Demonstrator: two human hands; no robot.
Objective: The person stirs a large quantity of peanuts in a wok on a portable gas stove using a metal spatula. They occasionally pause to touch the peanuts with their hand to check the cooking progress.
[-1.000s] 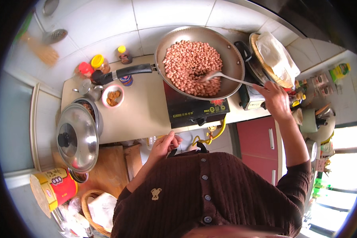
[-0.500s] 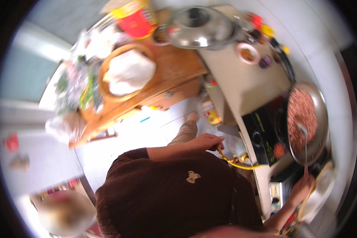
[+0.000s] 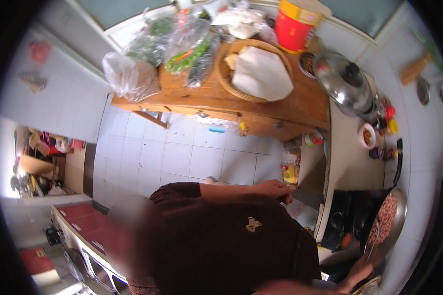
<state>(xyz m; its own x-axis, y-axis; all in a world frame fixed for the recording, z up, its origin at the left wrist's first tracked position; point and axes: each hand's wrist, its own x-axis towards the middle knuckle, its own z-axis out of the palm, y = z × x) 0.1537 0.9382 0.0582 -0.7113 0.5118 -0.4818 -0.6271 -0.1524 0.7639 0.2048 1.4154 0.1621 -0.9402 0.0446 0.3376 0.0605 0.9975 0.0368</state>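
A wok-like frying pan (image 3: 401, 216) with a long black handle sits on the black stove (image 3: 342, 211) at the right. Reddish-pink peanuts (image 3: 386, 214) fill much of it. My right hand (image 3: 362, 271), partly blurred at the lower right, is closed round the handle of a metal spatula (image 3: 377, 230), whose head lies among the peanuts at the near side of the pan. My left hand (image 3: 279, 191) hangs in front of my body, its fingers loosely curled with nothing seen in them. It is apart from the counter edge.
Along the counter (image 3: 352, 147) stand a domed lidded pot (image 3: 342, 81), a small pink-rimmed bowl (image 3: 366, 135) and several seasoning jars (image 3: 391, 126). A wooden table (image 3: 182, 98) carries a round basket (image 3: 221, 73) with white cloth, bagged vegetables (image 3: 189, 56) and a red-yellow tub (image 3: 295, 27).
The view has swung left, so table, counter and pan appear farther right, with the pan lower too. My right hand still grips the spatula; my left hand stays curled before me.
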